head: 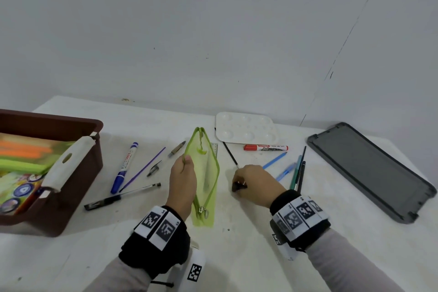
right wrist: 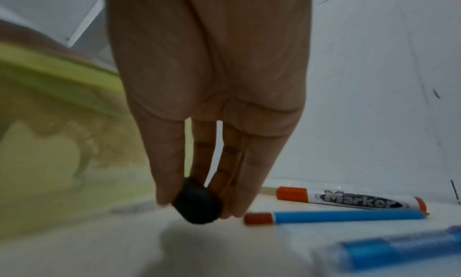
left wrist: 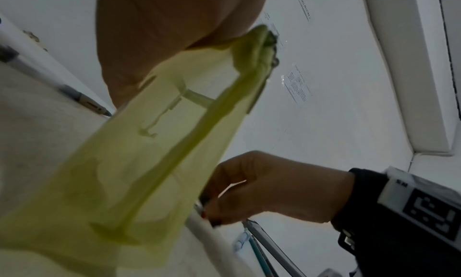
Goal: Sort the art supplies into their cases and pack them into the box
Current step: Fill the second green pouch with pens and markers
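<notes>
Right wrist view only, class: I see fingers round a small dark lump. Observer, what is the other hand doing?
Observer: The left hand pinches the green mesh pouch by its top edge, holding it open.
Operator: What lies left of it?
Observer: A brown box, already holding cases.
Operator: Any lid?
Observer: A grey lid lies flat, far right on the table.

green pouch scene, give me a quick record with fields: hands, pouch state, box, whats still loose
left hand: left hand holds the green pouch by its rim
pouch state: unzipped, mouth open
right hand: right hand pinches a small black object just above the table
box: brown box at left, already holds items
loose: red marker, blue marker, palette, brushes, pens
lid: grey lid at right
</notes>
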